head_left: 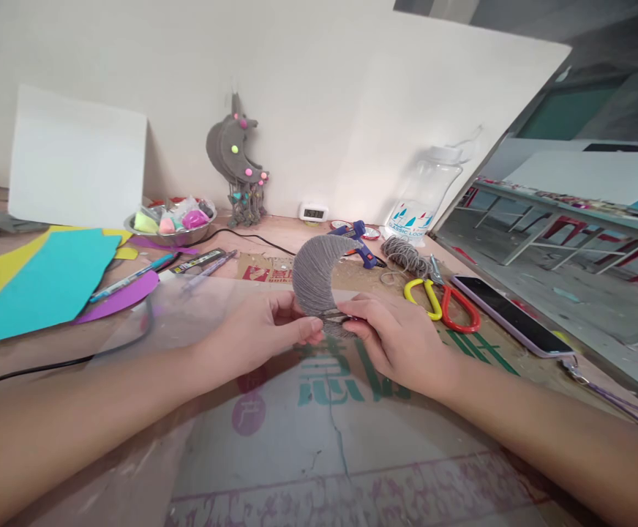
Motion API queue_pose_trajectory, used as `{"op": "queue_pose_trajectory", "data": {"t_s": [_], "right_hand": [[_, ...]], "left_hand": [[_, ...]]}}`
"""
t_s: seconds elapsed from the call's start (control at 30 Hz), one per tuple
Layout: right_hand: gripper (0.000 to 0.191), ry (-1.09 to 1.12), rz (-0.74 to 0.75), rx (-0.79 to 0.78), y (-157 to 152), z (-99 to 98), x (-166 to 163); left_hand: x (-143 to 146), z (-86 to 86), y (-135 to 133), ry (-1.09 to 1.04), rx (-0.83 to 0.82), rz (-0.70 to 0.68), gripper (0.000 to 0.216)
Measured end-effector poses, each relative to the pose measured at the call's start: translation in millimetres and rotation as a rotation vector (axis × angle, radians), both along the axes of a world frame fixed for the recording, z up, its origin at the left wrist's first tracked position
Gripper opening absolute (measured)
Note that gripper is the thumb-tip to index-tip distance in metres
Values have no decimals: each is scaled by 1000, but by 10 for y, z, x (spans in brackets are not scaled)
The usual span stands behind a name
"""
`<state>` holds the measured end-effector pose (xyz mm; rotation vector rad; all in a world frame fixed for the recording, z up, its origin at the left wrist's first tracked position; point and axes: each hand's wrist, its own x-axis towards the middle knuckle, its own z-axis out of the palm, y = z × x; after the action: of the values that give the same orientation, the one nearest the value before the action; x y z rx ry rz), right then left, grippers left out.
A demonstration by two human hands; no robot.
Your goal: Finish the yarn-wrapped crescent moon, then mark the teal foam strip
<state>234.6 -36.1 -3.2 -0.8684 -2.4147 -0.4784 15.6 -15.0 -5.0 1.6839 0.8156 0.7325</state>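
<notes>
Fine work at the lower end of a cord-wrapped crescent

In the head view, a grey crescent closely wrapped in cord (313,282) stood upright between the two hands, above a translucent plastic sheet (214,439) that covered printed brown cardboard on the bench (286,230). The left hand (267,326) had its grip closed on the lower outer edge of the crescent, thumb in front and fingers behind. The right hand (396,333) had a narrow pinch around a small, slim, dark thing (344,317) at the crescent's lower part; whether that was a tool or a fitting could not be told.

In my judgement, the work called for the left grip to stay firm yet light, since a hard squeeze could have shoved the windings apart. Small, slow moves of the right fingertips, kept in line with the cord, looked safest; a pointed end might have snagged a strand. Turning the crescent a little to bring its lower tip into plain sight would have helped, as the fingers partly hid it.

A loose coil of grey cord (407,258) and a cutting tool with one yellow and one red loop handle (436,298) lay near, beyond the right hand.
</notes>
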Motion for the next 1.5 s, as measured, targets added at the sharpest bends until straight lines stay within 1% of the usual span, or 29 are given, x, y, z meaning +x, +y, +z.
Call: {"op": "queue_pose_trajectory", "data": {"t_s": [0.27,0.47,0.7,0.93,1.13,1.33,1.5], "right_hand": [[13,-29,-36,-2,-9,-5,-10],[14,-26,-40,6,-27,23,-38],[14,-36,-65,0,-33,26,-54],[13,-43,11,40,-2,29,-23],[12,-19,-11,11,-3,4,-12],[13,-8,-24,-4,-5,-4,-19],[13,-6,-27,-7,-9,-9,-29]], "left_hand": [[-4,-33,-2,4,-31,-16,18],[-6,-6,-7,26,-5,-12,17],[-12,-2,-11,14,-13,-23,16],[0,9,-17,28,-17,-25,16],[1,-15,-1,2,-31,-42,15],[3,1,14,-26,-21,-51,12],[1,-8,12,18,-2,-33,15]]}}
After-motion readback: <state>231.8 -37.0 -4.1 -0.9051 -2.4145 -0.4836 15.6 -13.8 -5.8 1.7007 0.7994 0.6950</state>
